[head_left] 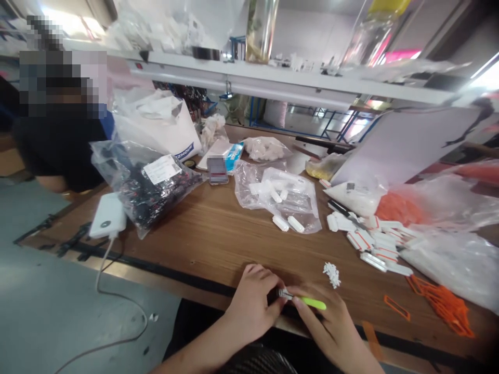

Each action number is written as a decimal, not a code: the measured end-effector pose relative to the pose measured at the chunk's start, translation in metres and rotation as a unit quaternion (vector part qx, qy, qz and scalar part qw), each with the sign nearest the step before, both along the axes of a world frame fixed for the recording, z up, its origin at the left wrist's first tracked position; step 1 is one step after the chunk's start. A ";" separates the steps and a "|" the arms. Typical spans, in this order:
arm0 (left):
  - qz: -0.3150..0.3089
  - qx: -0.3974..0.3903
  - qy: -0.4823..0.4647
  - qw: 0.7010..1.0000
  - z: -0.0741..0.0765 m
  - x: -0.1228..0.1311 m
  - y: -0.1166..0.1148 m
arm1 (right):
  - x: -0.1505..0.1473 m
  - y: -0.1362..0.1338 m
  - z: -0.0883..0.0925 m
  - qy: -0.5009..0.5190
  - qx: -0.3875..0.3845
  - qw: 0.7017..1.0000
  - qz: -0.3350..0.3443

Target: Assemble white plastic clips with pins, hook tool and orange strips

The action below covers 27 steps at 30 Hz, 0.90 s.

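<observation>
At the table's front edge, my left hand (255,293) is closed around a small white part (285,294), mostly covered by the fingers. My right hand (329,319) grips a slim tool with a yellow-green handle (314,303). Its thin dark tip meets the white part between both hands. Just beyond my right hand lies a small pile of tiny white pieces (332,274). Orange rectangular rings (444,306) are heaped to the right, with one loose orange ring (396,307) beside them. White casings (376,244), some with orange edging, are piled behind the rings.
Clear bags (278,192) with white casings lie mid-table. A bag of dark parts (156,182), a phone (217,171) and a white corded device (108,215) sit left. A shelf (273,78) crosses above the back. Another person (58,150) sits at far left.
</observation>
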<state>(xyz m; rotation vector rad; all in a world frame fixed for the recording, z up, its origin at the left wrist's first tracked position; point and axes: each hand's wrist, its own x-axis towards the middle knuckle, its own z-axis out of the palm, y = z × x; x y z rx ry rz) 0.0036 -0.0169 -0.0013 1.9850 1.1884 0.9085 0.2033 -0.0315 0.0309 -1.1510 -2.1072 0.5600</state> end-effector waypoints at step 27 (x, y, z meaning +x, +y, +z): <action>0.009 -0.005 0.006 1.000 -0.002 0.001 0.000 | 0.015 -0.003 -0.060 0.272 -0.078 0.881 -0.378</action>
